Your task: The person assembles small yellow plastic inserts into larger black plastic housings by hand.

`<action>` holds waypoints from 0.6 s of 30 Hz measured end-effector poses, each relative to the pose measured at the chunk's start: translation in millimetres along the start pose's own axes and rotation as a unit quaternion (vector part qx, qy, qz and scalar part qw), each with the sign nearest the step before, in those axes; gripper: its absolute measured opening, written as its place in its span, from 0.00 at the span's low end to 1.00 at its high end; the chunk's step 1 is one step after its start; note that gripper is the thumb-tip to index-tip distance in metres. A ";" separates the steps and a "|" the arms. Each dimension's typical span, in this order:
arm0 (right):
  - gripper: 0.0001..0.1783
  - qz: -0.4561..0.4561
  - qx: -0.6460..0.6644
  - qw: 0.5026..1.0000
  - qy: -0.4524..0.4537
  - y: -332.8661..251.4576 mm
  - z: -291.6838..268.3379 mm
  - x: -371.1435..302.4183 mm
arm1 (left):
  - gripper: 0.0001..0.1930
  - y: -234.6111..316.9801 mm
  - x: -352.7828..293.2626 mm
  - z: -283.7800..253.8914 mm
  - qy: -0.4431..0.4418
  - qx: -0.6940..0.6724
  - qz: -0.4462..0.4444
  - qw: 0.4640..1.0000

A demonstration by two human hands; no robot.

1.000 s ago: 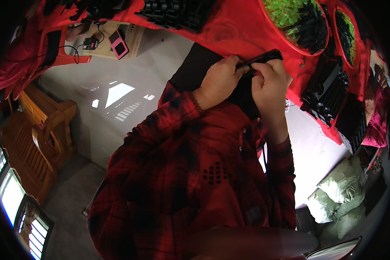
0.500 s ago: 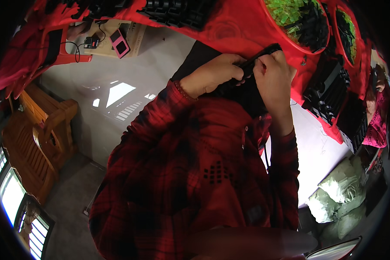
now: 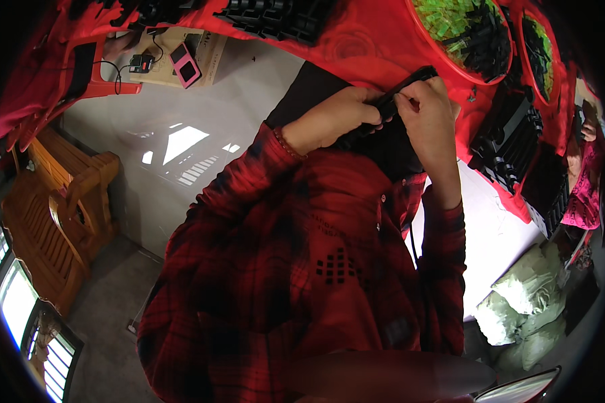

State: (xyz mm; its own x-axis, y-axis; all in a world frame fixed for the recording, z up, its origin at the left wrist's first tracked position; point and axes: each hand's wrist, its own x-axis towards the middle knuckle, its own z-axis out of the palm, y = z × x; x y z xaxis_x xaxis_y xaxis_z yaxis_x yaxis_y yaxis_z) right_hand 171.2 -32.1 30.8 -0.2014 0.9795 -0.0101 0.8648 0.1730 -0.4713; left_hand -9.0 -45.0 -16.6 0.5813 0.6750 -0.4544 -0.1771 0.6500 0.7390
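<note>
A long, dark black strip [image 3: 415,79], perhaps plastic, slants up to the right between my hands, above my lap at the red-covered table's edge. My left hand [image 3: 336,119] is closed round its lower part, thumb on top. Bent and pinched together, the fingers of my right hand [image 3: 429,114] close on the strip near its upper end. Whether a small piece also sits in that pinch is hidden. Below the hands, black material [image 3: 390,151] lies over my lap.
A red round tub [image 3: 510,48] holds small green and black pieces; a similar tub [image 3: 555,70] stands beside it. Ribbed black parts [image 3: 275,19] lie on the red cover [image 3: 356,54]. Another person's hand [image 3: 589,131] shows at far right. Pale sacks [image 3: 528,295] lie on the floor.
My right hand has shifted slightly to the right, its pinched fingers still at the strip. The strip has tilted or moved a little; my left hand keeps its hold.
</note>
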 end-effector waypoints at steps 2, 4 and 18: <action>0.04 0.000 -0.001 1.000 -0.003 1.2 2.0 -0.5 | 0.19 -1.5 1.0 7.0 0.043 0.043 -0.032 0.998; 0.04 -0.013 -0.013 1.000 0.004 1.0 4.5 -2.6 | 0.16 -5.1 2.6 11.9 0.099 0.182 0.010 0.978; 0.07 0.013 0.054 0.997 0.059 -0.3 24.4 -15.0 | 0.15 7.2 3.7 23.7 0.195 0.308 0.052 0.930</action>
State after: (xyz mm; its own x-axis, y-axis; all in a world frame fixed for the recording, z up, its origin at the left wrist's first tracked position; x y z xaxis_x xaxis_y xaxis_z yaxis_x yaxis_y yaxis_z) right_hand 162.6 -49.3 9.6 -0.1185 0.9900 0.0771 0.8136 0.1414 -0.5639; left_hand 10.8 -46.1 -1.2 0.2330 0.8766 -0.4210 0.3422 0.3313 0.8793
